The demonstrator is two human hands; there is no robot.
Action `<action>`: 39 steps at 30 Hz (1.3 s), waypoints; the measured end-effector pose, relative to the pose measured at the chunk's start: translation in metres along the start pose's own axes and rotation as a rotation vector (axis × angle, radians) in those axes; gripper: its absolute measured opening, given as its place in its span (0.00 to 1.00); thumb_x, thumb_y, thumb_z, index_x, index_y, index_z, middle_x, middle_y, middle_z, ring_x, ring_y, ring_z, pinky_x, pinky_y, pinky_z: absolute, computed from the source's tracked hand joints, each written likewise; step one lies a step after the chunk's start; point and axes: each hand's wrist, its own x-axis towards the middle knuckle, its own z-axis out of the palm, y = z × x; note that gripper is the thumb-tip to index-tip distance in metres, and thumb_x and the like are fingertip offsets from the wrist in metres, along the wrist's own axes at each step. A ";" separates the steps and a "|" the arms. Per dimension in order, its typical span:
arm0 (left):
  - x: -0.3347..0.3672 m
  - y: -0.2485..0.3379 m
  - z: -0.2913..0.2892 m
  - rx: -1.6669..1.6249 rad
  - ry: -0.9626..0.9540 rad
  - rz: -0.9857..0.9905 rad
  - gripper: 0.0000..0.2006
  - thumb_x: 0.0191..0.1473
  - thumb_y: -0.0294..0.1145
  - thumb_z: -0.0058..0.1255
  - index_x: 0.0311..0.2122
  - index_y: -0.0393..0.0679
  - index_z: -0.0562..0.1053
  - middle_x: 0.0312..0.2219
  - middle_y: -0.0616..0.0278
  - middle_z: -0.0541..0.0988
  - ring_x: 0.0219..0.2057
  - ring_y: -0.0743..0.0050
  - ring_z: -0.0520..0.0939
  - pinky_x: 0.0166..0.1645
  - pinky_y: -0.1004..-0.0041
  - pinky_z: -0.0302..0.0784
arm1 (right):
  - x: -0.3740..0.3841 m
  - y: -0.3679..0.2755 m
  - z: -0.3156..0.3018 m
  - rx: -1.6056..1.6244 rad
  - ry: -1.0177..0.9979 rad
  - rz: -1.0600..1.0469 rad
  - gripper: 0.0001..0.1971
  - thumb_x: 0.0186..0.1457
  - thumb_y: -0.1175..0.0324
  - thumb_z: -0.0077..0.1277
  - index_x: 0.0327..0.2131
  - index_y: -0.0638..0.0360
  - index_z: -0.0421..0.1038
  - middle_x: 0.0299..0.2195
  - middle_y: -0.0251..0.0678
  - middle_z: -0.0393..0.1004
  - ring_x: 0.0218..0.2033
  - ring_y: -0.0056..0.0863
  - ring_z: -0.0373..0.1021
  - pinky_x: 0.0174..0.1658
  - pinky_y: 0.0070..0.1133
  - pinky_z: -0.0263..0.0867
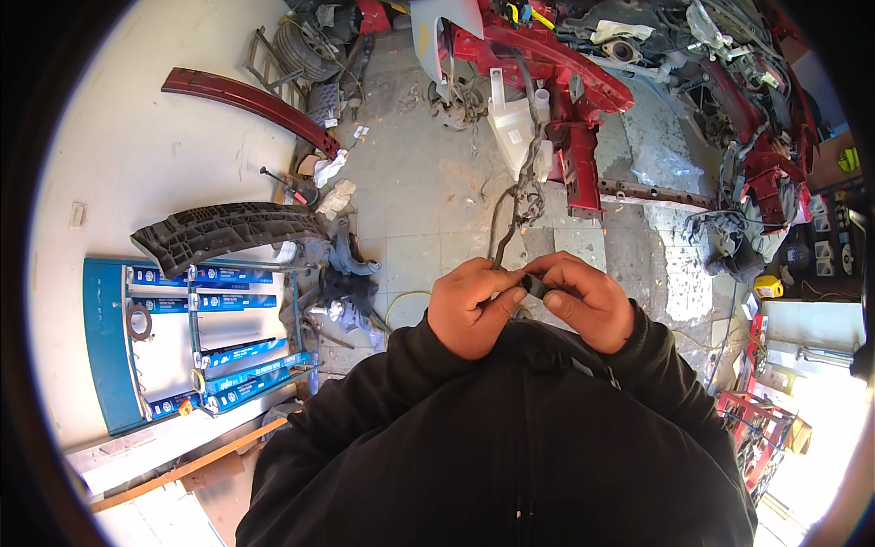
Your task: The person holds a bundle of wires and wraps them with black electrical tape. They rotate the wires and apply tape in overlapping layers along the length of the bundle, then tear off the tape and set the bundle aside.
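Note:
In front of my chest, my left hand (pixel 469 305) and my right hand (pixel 583 303) come together with fingertips pinched. Between them is a small dark piece (pixel 537 287) that looks like a wiring connector, partly hidden by the thumbs and fingers. A dark wrapped wiring harness (pixel 500 228) runs from my left hand up toward the red car body (pixel 576 164). Loose wires (pixel 529 202) hang in a tangle along it, below a white plastic reservoir (pixel 512 132) on the car front.
Against the left wall are a red curved beam (pixel 246 105), a black plastic panel (pixel 223 232) and a blue rack (pixel 114 351) with long boxes. A tyre (pixel 301 47) lies at the far left. Tangled wiring (pixel 729 205) hangs on the car's right side. A red crate (pixel 756 428) stands at right.

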 end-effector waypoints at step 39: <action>0.001 0.002 -0.013 -0.507 -0.045 -0.420 0.12 0.67 0.26 0.57 0.53 0.37 0.78 0.32 0.71 0.75 0.28 0.87 0.68 0.35 0.76 0.67 | 0.001 -0.012 -0.006 0.555 0.074 0.413 0.22 0.79 0.53 0.42 0.49 0.66 0.75 0.43 0.36 0.77 0.42 0.24 0.75 0.42 0.26 0.77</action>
